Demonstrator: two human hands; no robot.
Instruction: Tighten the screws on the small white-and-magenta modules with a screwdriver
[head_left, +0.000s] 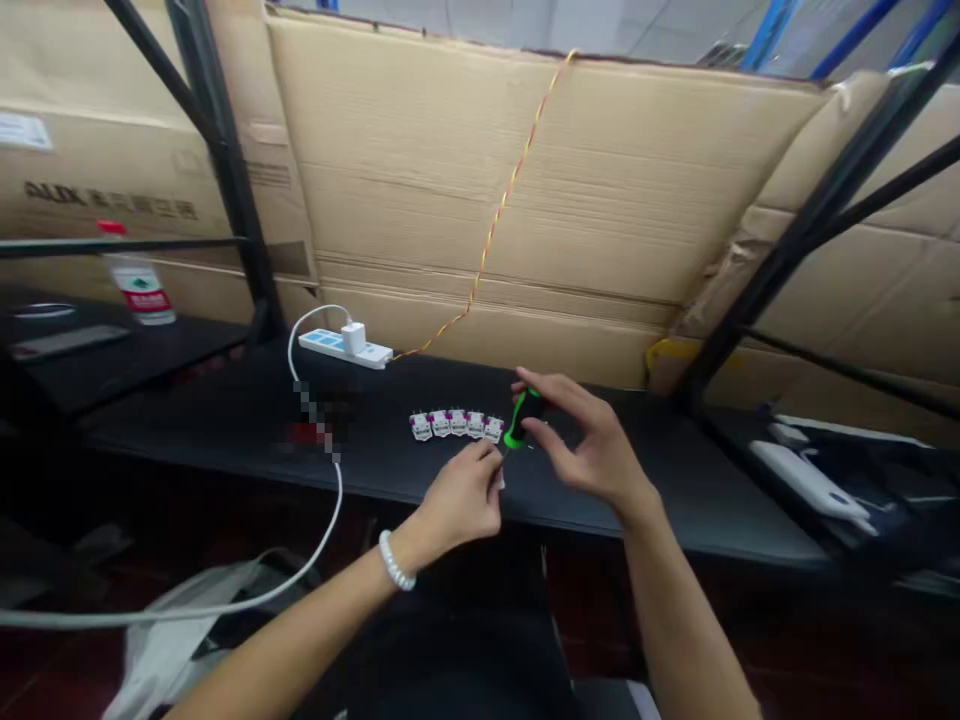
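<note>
My right hand (589, 440) pinches a small screwdriver (525, 415) with a black and bright green handle between thumb and fingers. Its thin shaft points down and left toward my left hand (459, 500). That hand pinches a small white connector (499, 482), mostly hidden by my fingers. The shaft tip sits at or very near this piece, though I cannot tell if they touch. Just beyond my hands, a row of several white terminal connectors (454, 424) with pink-red parts lies on the black table top (600, 525).
A white power strip (345, 347) with a white plug adapter stands at the table's back, its white cable (315, 530) looping down to the left. A twisted red-yellow wire (495, 240) runs up the cardboard (525, 180) behind. Black metal shelf uprights (225, 150) flank the table.
</note>
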